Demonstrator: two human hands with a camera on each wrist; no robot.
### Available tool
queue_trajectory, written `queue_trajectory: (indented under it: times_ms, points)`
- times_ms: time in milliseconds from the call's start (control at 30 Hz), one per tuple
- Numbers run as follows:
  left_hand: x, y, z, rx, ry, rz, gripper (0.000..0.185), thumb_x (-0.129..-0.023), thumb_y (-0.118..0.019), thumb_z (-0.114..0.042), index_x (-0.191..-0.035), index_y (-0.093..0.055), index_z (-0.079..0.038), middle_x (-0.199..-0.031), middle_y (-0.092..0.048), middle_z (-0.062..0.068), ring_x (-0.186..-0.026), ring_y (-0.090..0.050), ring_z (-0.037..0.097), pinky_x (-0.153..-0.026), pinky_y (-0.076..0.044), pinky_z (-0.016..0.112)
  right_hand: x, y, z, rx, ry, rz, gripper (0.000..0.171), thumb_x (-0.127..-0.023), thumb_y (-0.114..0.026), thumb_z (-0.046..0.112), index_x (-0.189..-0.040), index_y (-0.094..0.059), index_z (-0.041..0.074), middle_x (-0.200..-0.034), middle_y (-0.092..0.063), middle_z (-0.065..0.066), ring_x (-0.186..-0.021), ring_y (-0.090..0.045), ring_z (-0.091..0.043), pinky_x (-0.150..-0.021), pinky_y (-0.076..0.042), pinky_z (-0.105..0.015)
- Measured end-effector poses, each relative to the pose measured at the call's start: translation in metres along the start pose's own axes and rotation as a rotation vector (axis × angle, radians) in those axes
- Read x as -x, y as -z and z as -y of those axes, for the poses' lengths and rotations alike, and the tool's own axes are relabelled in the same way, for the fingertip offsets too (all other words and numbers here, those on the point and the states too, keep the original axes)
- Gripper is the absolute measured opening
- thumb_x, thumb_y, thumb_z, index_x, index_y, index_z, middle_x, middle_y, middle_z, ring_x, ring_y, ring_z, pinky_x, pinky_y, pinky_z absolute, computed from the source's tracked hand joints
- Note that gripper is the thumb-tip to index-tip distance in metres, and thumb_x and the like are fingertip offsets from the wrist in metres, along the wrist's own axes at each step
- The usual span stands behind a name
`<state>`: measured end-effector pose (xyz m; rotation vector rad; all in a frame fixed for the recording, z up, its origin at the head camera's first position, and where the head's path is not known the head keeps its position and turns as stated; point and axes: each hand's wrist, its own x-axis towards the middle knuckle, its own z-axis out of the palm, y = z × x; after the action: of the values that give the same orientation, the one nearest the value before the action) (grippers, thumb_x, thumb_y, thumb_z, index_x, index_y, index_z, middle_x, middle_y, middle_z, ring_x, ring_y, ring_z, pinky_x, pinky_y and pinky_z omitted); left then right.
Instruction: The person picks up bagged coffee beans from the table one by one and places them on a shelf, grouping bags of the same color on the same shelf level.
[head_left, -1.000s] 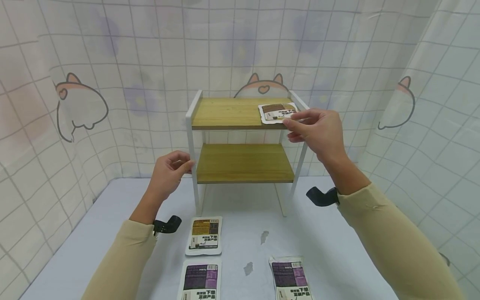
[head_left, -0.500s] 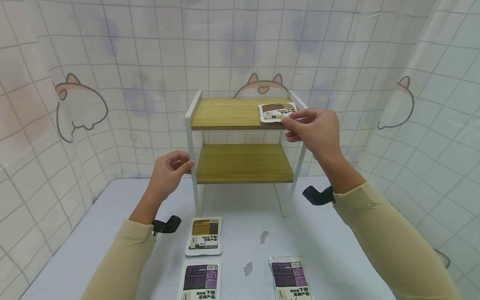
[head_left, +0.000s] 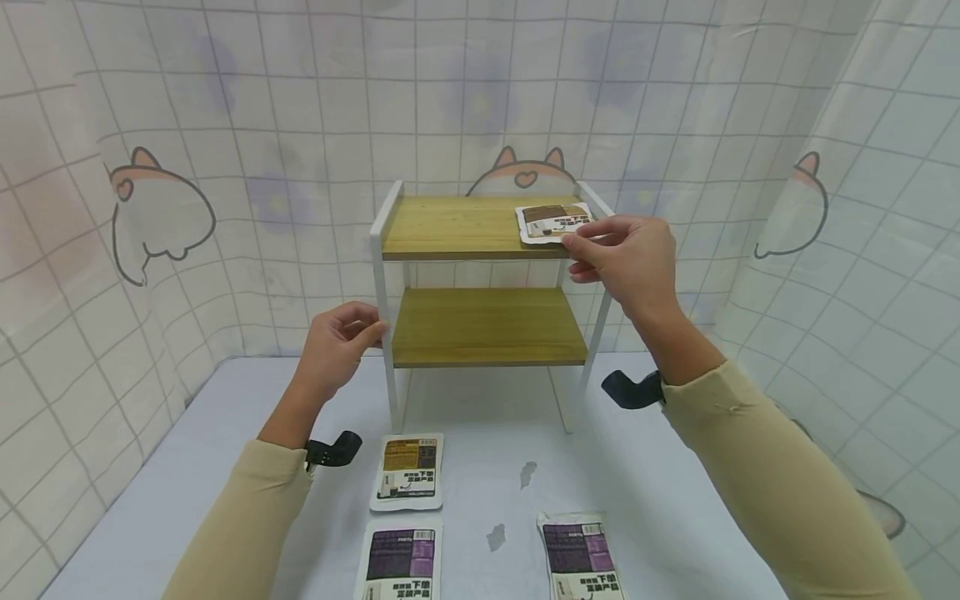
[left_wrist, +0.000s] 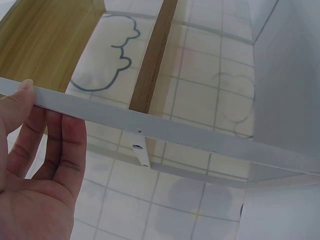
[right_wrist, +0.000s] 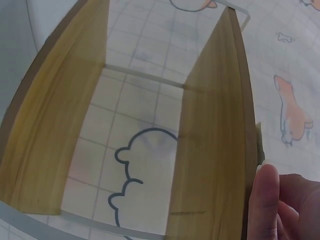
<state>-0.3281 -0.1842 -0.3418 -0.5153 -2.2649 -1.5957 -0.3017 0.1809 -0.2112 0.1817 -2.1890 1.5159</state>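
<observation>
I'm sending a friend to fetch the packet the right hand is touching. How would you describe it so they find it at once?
Find the two-tier wooden shelf rack with white legs at the back of the table. The packet lies flat on its top board, at the right front corner, where the right hand pinches its edge. It is the only packet on the rack and has a brown label; the other packets lie on the table.

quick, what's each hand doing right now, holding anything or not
Left hand: grips the white front leg of the shelf rack.
Right hand: pinches the near edge of the brown packet on the top shelf.
</observation>
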Motion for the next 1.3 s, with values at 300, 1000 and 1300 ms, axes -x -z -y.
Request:
queue_trajectory:
  times_ms: [300, 1000, 1300]
  points:
    - [-0.001, 0.0, 0.002, 0.007, 0.0, 0.0, 0.024, -0.099, -0.069, -0.019, -0.114, -0.069, 0.0, -0.104, -0.069, 0.008, -0.098, -0.072, 0.013, -0.083, -0.06, 0.021, 0.001, 0.0, 0.0, -0.017, 0.01, -0.014, 0.039, -0.088, -0.082, 0.032, -0.114, -0.076, 0.003, -0.101, -0.077, -0.018, -0.065, -0.075, -0.013, -0.066, -0.062, -0.025]
    - [-0.001, 0.0, 0.0, -0.013, 0.005, 0.006, 0.026, -0.099, -0.07, -0.023, -0.115, -0.07, -0.002, -0.107, -0.068, 0.009, -0.1, -0.071, 0.015, -0.084, -0.06, 0.022, 0.032, -0.011, -0.027, -0.131, 0.084, 0.047, 0.037, -0.089, -0.081, 0.033, -0.117, -0.075, 0.01, -0.088, -0.077, -0.005, -0.069, -0.075, -0.019, -0.069, -0.063, -0.029]
    - [-0.001, 0.0, -0.001, -0.022, 0.017, 0.004, 0.027, -0.099, -0.069, -0.022, -0.116, -0.069, -0.001, -0.109, -0.068, 0.01, -0.104, -0.071, 0.021, -0.084, -0.059, 0.021, 0.058, -0.027, -0.053, -0.176, 0.017, 0.118, 0.036, -0.09, -0.081, 0.031, -0.117, -0.075, 0.008, -0.099, -0.076, -0.019, -0.07, -0.074, -0.02, -0.072, -0.064, -0.031]
